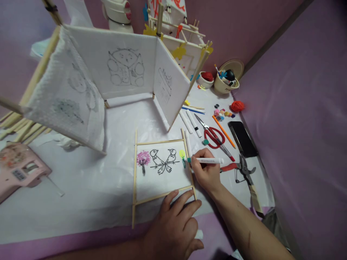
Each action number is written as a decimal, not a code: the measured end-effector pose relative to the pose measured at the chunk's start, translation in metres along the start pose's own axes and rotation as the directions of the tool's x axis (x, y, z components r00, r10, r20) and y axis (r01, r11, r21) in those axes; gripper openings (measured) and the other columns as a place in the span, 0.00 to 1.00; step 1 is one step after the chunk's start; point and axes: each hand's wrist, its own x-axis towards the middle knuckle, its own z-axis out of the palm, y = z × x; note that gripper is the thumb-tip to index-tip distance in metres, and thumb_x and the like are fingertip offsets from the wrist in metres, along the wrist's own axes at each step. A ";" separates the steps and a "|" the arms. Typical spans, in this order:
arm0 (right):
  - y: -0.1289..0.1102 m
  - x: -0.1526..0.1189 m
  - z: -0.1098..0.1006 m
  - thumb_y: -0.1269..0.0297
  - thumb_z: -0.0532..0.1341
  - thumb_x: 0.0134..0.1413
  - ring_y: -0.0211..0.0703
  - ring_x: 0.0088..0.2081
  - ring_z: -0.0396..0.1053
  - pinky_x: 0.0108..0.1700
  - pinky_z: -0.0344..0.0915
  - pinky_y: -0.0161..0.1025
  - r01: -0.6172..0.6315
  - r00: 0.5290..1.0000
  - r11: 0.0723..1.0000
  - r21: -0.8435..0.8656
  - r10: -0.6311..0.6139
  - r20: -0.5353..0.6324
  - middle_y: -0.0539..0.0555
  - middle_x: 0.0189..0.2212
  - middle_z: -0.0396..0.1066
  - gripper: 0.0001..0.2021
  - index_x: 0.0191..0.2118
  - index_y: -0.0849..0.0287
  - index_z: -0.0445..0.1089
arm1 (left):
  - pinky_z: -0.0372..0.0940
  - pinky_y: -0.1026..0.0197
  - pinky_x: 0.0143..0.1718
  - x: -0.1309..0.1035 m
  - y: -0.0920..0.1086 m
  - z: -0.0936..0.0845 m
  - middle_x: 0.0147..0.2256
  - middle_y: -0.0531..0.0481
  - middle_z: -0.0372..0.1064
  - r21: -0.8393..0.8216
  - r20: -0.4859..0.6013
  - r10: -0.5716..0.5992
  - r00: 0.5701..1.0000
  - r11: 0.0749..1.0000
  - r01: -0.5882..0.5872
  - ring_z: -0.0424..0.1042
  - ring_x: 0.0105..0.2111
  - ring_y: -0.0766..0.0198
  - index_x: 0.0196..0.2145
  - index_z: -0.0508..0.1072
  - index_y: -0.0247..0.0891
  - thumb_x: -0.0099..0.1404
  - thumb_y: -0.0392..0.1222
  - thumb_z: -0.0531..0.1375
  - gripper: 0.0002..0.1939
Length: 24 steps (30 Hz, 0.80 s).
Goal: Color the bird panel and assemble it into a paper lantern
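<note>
A small wooden frame with white fabric [162,182] lies flat on the table. Two birds on a branch are drawn on it in black, beside a pink-topped tree and a yellow flower with a green stem. My right hand [206,175] grips a white marker [210,160], its green tip at the stem by the frame's right bar. My left hand [177,225] is open, with fingers spread and fingertips resting on the frame's lower bar. A white cylindrical piece [199,234], perhaps a marker cap or body, shows partly from under this hand.
A standing folding screen [130,36] with drawings rises behind. At left lies a pink glue gun-like device [21,171]. Red-handled scissors [214,136], an orange pen [223,131], a phone [243,139] and pruning shears [245,173] lie right. Pots [226,86] and red yarn [237,106] stand farther back.
</note>
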 end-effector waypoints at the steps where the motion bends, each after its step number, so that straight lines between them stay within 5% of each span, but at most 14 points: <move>1: 0.000 0.000 0.000 0.68 0.60 0.54 0.34 0.20 0.58 0.23 0.56 0.34 -0.002 1.000 1.000 -0.001 0.002 0.004 0.45 0.19 0.62 0.07 0.27 0.56 0.62 | 0.29 0.50 0.67 0.000 0.000 0.000 0.58 0.50 0.69 -0.003 0.000 0.000 1.000 1.000 0.000 0.57 0.64 0.52 0.33 0.70 0.39 0.67 0.58 0.62 0.19; 24: 0.001 0.000 -0.002 0.68 0.59 0.53 0.33 0.19 0.55 0.21 0.53 0.33 0.020 0.999 0.998 0.056 -0.021 0.024 0.44 0.17 0.57 0.09 0.24 0.55 0.59 | 0.33 0.48 0.66 0.000 0.000 0.001 0.58 0.50 0.69 0.003 0.004 -0.005 1.000 1.000 0.005 0.55 0.65 0.51 0.33 0.71 0.38 0.68 0.58 0.61 0.19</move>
